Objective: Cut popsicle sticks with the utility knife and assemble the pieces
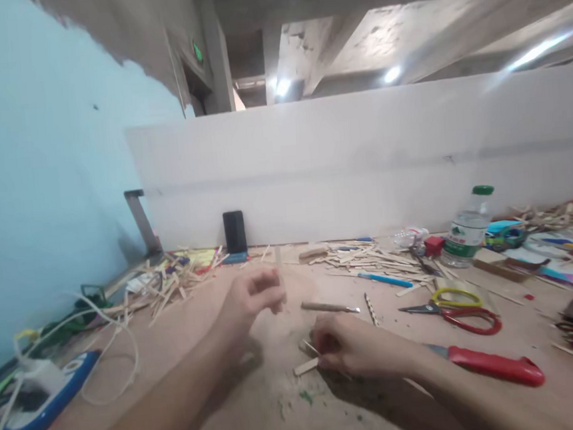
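My left hand (257, 294) is raised above the middle of the table, its fingers pinched on a thin pale wooden stick (278, 259) that points upward and looks blurred. Lower and to the right, my right hand (345, 345) rests near the table top with curled fingers closed round a thin stick (311, 348). A short flat wooden piece (306, 367) lies by its fingertips. Just beyond my right hand lie a brown-handled tool (329, 307) and a spotted strip (371, 309).
Scissors (458, 308), a red-handled tool (497, 364) and a water bottle (466, 233) are on the right. Loose sticks (370, 258) lie along the back. A blue cutter (385, 280) lies before them. A power strip (51, 396) with cables is at left; a phone (234, 231) stands behind.
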The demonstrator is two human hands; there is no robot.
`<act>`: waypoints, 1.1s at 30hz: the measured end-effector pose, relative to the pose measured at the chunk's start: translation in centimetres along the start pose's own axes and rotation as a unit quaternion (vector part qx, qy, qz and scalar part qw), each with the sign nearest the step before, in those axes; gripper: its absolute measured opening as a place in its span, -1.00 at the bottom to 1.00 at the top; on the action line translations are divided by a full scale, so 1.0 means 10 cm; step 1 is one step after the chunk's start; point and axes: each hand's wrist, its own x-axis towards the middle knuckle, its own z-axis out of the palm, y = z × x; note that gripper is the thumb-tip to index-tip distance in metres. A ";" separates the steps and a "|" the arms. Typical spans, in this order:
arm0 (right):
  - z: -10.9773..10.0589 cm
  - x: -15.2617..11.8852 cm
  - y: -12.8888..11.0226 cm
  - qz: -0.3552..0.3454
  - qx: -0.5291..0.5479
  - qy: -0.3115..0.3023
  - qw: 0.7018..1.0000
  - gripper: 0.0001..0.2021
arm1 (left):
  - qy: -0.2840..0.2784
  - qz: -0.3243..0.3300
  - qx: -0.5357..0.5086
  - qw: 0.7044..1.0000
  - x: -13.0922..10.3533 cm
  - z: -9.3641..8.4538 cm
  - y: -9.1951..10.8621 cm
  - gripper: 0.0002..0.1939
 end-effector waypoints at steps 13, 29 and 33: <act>-0.17 0.02 0.05 -0.019 0.418 0.081 0.905 -0.63 | -0.013 -0.017 0.015 1.000 0.06 0.03 -0.51 -0.70; 0.00 0.09 0.15 0.006 0.489 0.108 0.865 -0.61 | -0.039 -0.038 0.005 0.998 -0.03 0.06 -0.46 -0.76; 0.02 0.09 0.17 0.009 0.476 0.113 0.872 -0.62 | -0.040 -0.023 0.009 0.999 -0.02 0.06 -0.47 -0.79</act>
